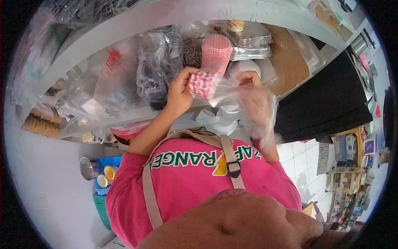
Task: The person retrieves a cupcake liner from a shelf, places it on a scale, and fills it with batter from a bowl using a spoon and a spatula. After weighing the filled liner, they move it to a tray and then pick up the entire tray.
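Observation:
My left hand (181, 92) is closed around a short stack of paper cupcake liners (202, 84) with a pink, white and purple pattern. A clear plastic bag (268, 114) stretches from the liners across to my right hand (253, 96), whose bent fingers grip it. Part of the bag hangs over my right hand and wrist, blurring their outline. Just beyond the liners, a longer stack of pink dotted cupcake liners (216, 50) lies on the shelf. Beside it are dark brown patterned liners (190, 54).
The white shelf (157, 16) holds a plastic-wrapped dark bundle (159, 62), clear lidded containers (251, 39), brown board (286, 58) and bagged goods (110, 66). A black cloth (325, 99) hangs at right. Below left stand a metal cup (86, 168) and yellow cups (108, 172).

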`<state>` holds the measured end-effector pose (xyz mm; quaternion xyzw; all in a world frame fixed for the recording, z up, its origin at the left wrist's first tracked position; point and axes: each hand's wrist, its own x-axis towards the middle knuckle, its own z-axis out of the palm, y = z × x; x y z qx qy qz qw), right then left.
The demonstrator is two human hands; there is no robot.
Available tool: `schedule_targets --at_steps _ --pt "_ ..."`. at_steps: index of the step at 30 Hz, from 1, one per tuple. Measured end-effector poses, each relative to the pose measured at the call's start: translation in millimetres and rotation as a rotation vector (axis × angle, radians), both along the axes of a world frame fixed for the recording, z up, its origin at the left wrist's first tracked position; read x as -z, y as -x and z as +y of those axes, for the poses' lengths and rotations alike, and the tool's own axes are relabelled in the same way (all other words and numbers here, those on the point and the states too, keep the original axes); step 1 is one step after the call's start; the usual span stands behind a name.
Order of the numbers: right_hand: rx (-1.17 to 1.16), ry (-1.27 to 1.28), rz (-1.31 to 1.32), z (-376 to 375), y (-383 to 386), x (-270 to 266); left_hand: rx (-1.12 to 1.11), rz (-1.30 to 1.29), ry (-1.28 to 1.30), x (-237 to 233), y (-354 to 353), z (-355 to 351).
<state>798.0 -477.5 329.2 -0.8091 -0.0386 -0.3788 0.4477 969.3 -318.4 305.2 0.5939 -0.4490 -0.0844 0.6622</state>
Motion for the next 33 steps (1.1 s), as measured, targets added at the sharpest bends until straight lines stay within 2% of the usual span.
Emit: schedule_targets --at_steps 1,2,4,5,8,10,14,16,17,18,20,21,22,24,25,26,28,29,32,33 --pt "0.025 0.129 -0.005 3.0 -3.3 -9.2 0.039 0.010 -0.049 -0.7 1.5 0.3" --pt "0.023 0.127 -0.006 3.0 -1.5 -13.2 0.037 0.010 -0.050 -2.8 3.0 0.0" --pt "-0.177 -0.029 0.221 1.4 3.8 -17.0 0.018 -0.102 -0.040 -7.3 5.6 -0.6" --pt "-0.178 -0.029 0.221 1.9 4.5 -16.1 0.017 -0.101 -0.040 -5.4 4.9 -0.5" --pt "-0.099 0.050 0.134 7.1 -1.3 -5.5 0.026 -0.212 -0.086 -0.5 2.7 -1.0" --pt "0.145 0.078 -0.157 22.2 -17.6 7.5 0.052 -0.226 -0.116 -1.7 6.3 2.6" --pt "0.091 -0.044 0.019 27.8 -6.5 -5.9 0.103 -0.275 -0.154 -12.2 12.3 10.1" --pt "0.252 0.295 -0.060 23.2 -4.0 -4.3 0.033 -0.434 -0.227 -9.6 11.0 11.6" --pt "0.297 0.435 -0.146 26.7 -1.2 -9.0 0.030 -0.422 -0.200 -6.6 10.9 11.5" --pt "0.296 0.435 -0.146 24.5 -0.3 -4.3 0.029 -0.421 -0.200 -8.0 11.3 13.0" --pt "0.405 0.601 -0.362 15.3 0.9 16.2 -0.049 -0.412 -0.245 -14.9 10.9 16.9" --pt "0.429 0.363 -0.405 15.6 -1.4 24.7 -0.051 -0.411 -0.243 -18.4 6.9 18.9" --pt "0.424 0.367 -0.405 12.9 0.0 25.0 -0.112 -0.409 -0.217 -22.3 -0.1 21.5" --pt "0.590 0.359 -0.375 8.9 2.7 19.8 -0.176 -0.404 -0.188 -33.4 -12.3 27.7" --pt "0.664 0.159 -0.349 11.5 -2.3 26.9 -0.242 -0.444 -0.198 -41.5 -16.9 30.8" --pt "0.673 0.162 -0.352 3.4 -2.6 30.6 -0.302 -0.488 -0.205 -51.1 -21.9 33.8" --pt "0.852 -0.008 -0.593 -27.2 2.9 32.0 -0.365 -0.486 -0.233 -75.8 -32.9 40.8" --pt "0.872 -0.001 -0.603 -43.4 12.8 33.5 -0.398 -0.529 -0.266 -83.5 -43.1 40.2" --pt "0.997 -0.062 -0.499 -62.3 44.3 41.9 -0.459 -0.621 -0.250 -90.4 -86.7 20.6" --pt "0.937 -0.175 -0.472 -58.2 53.4 44.7 -0.426 -0.625 -0.240 -89.8 -103.7 8.2"
